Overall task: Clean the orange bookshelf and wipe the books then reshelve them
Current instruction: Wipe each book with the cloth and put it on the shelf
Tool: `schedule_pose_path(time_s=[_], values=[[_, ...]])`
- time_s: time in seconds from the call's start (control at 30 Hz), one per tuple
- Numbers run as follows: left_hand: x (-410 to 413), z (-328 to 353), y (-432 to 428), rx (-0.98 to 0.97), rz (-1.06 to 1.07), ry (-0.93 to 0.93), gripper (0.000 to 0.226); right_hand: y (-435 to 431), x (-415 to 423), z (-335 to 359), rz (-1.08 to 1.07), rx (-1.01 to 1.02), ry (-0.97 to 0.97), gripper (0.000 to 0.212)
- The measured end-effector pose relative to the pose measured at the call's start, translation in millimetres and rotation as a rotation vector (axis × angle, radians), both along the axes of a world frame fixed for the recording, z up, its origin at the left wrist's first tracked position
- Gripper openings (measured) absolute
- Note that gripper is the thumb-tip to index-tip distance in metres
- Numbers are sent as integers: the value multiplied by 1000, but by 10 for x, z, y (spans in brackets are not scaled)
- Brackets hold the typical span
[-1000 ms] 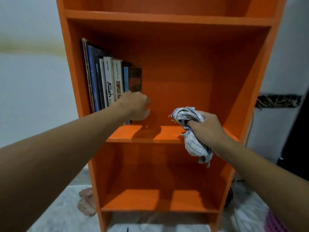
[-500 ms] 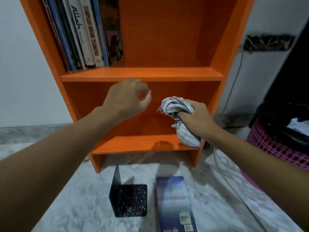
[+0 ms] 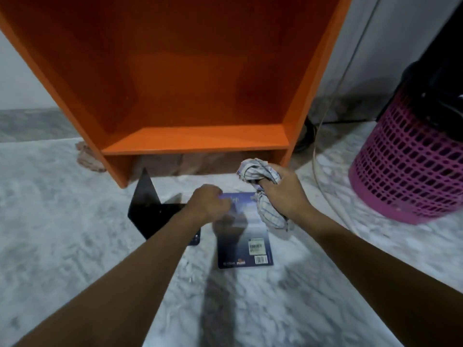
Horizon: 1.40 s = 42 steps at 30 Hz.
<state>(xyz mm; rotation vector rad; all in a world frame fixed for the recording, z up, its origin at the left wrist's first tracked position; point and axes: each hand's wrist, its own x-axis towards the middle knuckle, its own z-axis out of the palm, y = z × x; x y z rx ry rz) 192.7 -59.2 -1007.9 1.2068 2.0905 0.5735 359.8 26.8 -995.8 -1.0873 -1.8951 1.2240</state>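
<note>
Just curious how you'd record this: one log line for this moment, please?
left hand: at top edge of blue rectangular book lying on marble floor, grip unclear | right hand: grips crumpled checked cloth

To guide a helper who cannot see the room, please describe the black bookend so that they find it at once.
Find the orange wooden bookshelf; on the grey marbled floor just in front of its lower left corner stands the black L-shaped bookend. It is left of the flat blue paperback book, and unlike that book it has a pointed plate standing upright.
</note>
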Motion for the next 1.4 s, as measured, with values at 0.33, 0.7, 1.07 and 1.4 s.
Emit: schedule_pose_path(time_s=[0.33,0.7,1.07,1.4], values=[[220,-958,-505,-86,205,-54,18,-505,174,-1190,450,140,-456,52],[133,-1005,-417,-221,380,-365,5,353,-222,-1430,196,309,-414,58],[96,-974,-367,-248,404,-419,10,253,-612,-1451,573,592,-455,72],[37,-978,-396,-266,395,-488,10,43,-294,-1423,378,431,-403,69]])
